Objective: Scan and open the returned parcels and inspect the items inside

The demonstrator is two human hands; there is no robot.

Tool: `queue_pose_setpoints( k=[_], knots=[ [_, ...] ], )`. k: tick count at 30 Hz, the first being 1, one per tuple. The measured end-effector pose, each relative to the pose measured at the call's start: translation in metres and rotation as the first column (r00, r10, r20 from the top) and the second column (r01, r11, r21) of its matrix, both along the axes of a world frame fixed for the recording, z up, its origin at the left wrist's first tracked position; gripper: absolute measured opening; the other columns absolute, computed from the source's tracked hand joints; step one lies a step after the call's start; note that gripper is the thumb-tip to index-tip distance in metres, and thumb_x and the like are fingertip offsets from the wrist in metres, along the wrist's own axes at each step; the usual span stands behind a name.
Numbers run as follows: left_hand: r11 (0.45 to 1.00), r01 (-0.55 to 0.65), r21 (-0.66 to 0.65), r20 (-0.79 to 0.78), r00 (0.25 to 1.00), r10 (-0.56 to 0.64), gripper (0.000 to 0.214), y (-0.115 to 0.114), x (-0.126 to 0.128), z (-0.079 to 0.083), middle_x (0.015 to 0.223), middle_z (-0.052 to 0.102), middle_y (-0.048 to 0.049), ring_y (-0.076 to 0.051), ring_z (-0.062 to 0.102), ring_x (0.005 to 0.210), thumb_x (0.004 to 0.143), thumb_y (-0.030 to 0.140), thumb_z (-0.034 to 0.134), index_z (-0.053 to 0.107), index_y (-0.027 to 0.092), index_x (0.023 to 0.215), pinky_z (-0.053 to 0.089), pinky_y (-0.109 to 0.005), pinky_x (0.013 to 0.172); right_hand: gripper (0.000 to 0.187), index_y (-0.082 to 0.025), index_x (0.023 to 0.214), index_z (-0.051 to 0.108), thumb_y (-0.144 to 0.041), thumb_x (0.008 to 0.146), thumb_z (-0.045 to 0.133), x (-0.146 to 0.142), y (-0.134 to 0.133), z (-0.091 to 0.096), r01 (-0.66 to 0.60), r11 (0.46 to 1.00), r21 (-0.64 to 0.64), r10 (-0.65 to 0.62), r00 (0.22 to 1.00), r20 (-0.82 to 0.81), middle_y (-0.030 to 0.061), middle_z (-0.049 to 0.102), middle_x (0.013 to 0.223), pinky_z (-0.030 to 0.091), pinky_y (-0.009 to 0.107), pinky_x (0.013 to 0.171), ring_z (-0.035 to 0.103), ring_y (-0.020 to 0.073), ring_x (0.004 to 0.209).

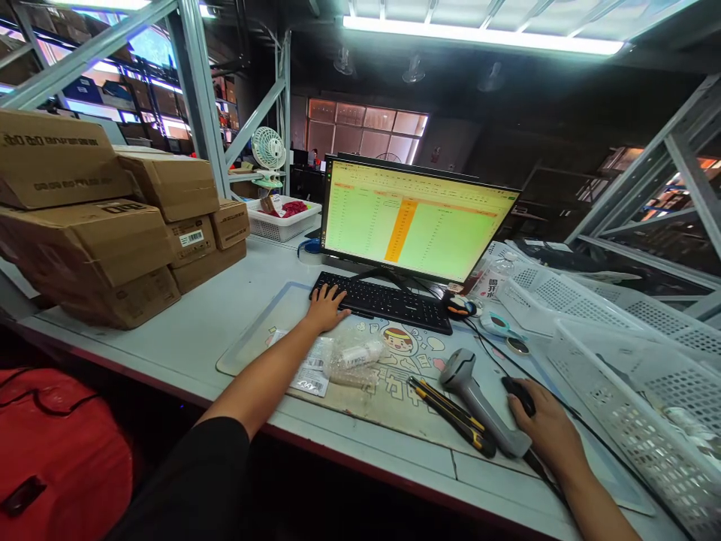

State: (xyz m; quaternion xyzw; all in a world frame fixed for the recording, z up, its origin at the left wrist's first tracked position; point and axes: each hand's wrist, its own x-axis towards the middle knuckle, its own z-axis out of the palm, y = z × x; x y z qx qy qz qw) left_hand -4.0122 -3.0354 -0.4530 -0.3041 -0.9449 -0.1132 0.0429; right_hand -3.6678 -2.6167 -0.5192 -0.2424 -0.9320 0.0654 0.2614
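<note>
My left hand [327, 306] rests with spread fingers on the left end of a black keyboard [388, 302]. At the right, my right hand [544, 421] is wrapped over a black computer mouse [519, 396]. Between my hands, a grey barcode scanner [476, 402] lies beside yellow-and-black utility knives [451, 413]. Clear plastic bubble wrap [357, 357] and a flat labelled packet [313, 376] lie on the printed desk mat [394, 406], close to my left forearm. Behind the keyboard, a monitor [417, 218] shows a spreadsheet with an orange column.
Cardboard boxes [135, 225] are stacked on the left of the table. White perforated baskets [631, 398] stand at the right, near my right arm. A tape roll [496, 324] and a cable [493, 353] lie between. Behind are a white basket [285, 224] and a fan [269, 148].
</note>
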Motion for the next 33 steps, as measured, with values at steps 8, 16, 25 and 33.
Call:
queue_pose_setpoints(
  k=[8, 16, 25, 33],
  knots=[
    [1.0, 0.016, -0.023, -0.006, 1.0, -0.016, 0.061, 0.006, -0.001, -0.001, 0.174, 0.024, -0.0057, -0.039, 0.016, 0.16, 0.102, 0.055, 0.043, 0.044, 0.033, 0.159, 0.018, -0.067, 0.125, 0.059, -0.019, 0.122, 0.065, -0.06, 0.088, 0.039, -0.001, -0.004, 0.003, -0.001, 1.0, -0.023, 0.001, 1.0, -0.007, 0.0141, 0.065, 0.132, 0.052, 0.051, 0.105, 0.065, 0.0343, 0.117],
    [1.0, 0.021, -0.002, -0.012, 1.0, -0.021, 0.063, 0.004, 0.002, 0.0, 0.173, 0.027, -0.0067, -0.037, 0.015, 0.161, 0.102, 0.056, 0.043, 0.043, 0.032, 0.16, 0.015, -0.063, 0.127, 0.06, -0.022, 0.122, 0.066, -0.064, 0.087, 0.039, 0.002, -0.006, 0.008, -0.04, 0.998, -0.049, 0.04, 0.999, 0.005, 0.0101, 0.066, 0.132, 0.056, 0.046, 0.092, 0.066, 0.0311, 0.116],
    [0.999, 0.022, 0.04, -0.013, 1.0, -0.021, 0.062, 0.003, 0.003, -0.001, 0.172, 0.03, -0.0079, -0.038, 0.018, 0.16, 0.102, 0.054, 0.047, 0.045, 0.03, 0.159, 0.015, -0.062, 0.128, 0.057, -0.023, 0.122, 0.065, -0.061, 0.087, 0.042, 0.002, -0.006, 0.007, -0.065, 0.996, -0.066, 0.064, 0.998, -0.017, 0.0113, 0.066, 0.131, 0.053, 0.048, 0.102, 0.066, 0.0321, 0.117],
    [0.954, -0.01, 0.3, -0.084, 0.996, 0.037, 0.04, -0.001, 0.002, 0.025, 0.16, 0.049, -0.0082, -0.033, 0.036, 0.153, 0.099, 0.039, 0.058, 0.068, 0.023, 0.135, 0.031, -0.053, 0.126, 0.059, -0.02, 0.122, 0.061, -0.061, 0.084, 0.043, 0.0, -0.007, 0.01, -0.027, 0.994, -0.106, 0.027, 1.0, 0.001, 0.0151, 0.068, 0.128, 0.052, 0.051, 0.104, 0.066, 0.0337, 0.117]
  ],
)
